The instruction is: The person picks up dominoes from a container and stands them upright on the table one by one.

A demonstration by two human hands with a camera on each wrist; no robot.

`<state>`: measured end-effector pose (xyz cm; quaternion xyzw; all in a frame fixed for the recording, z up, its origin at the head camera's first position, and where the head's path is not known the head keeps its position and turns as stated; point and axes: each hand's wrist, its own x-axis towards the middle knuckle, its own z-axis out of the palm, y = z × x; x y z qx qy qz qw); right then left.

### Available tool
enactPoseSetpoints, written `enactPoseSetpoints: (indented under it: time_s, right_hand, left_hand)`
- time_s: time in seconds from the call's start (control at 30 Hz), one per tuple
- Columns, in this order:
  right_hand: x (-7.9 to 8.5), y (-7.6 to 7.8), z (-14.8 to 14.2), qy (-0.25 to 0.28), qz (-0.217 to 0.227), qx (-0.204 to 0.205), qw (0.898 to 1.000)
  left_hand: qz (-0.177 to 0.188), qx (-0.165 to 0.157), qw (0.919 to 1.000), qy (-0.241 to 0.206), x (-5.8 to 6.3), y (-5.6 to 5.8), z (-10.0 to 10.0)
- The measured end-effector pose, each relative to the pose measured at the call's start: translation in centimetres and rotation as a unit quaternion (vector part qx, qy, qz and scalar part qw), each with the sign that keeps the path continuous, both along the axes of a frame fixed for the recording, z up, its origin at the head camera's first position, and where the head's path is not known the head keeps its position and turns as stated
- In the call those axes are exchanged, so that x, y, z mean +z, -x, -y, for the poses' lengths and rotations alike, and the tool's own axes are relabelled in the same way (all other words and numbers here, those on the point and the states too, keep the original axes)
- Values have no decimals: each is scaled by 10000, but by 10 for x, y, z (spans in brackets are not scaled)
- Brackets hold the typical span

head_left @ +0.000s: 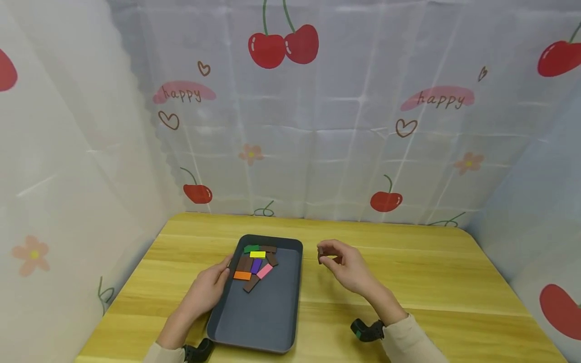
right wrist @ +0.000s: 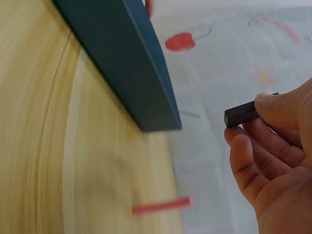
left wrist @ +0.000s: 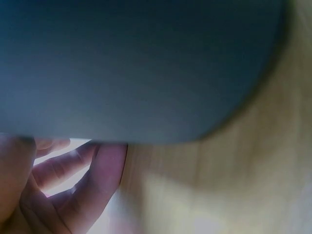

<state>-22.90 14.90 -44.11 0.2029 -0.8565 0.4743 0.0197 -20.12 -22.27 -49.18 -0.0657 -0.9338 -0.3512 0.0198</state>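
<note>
A dark grey tray (head_left: pixel 260 322) lies on the table, long side running away from me. In its far left part several small rectangular blocks lie flat, among them a yellow block (head_left: pixel 257 254), a purple block (head_left: pixel 256 266), a pink block (head_left: pixel 265 271), an orange block (head_left: pixel 242 276), a green block (head_left: pixel 251 248) and brown blocks (head_left: pixel 251 284). My left hand (head_left: pixel 210 286) grips the tray's left side, thumb near the rim. Right of the tray, my right hand (head_left: pixel 347 264) pinches a dark brown block (right wrist: pixel 241 114) between thumb and fingers, raised above the table.
In the right wrist view a thin pinkish-red strip (right wrist: pixel 162 205) shows on the wooden table (right wrist: pixel 97 170). White cloth (head_left: pixel 317 151) printed with cherries and hearts hangs behind the table and along both sides. Each wrist wears a black band (head_left: pixel 368 330).
</note>
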Motion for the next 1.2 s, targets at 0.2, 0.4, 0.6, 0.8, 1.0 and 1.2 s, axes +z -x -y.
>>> enactPoseSetpoints:
  time_s: [0.2, 0.4, 0.6, 0.8, 1.0, 1.2]
  right_hand:
    - [-7, 5, -24, -71, 114, -332, 9994]
    - [-12, 9, -46, -241, 104, -711, 9971]
    - [-23, 10, -58, -259, 233, -955, 9948]
    - [-38, 12, -62, -207, 499, -1131, 9921]
    - [-50, 14, -63, -166, 633, -1309, 9892]
    - [-62, 18, -64, -223, 687, -1293, 9890]
  left_hand:
    - [-15, -13, 10000, -4, 0, 0, 1]
    - [-9, -15, 10000, -13, 2, 2, 1]
    - [29, -18, 10000, -4, 2, 0, 1]
    - [54, -1, 10000, -26, 3, -2, -1]
    - [48, -3, 10000, -16, 2, -1, -2]
    - [39, 5, 10000, -20, 2, -1, -1]
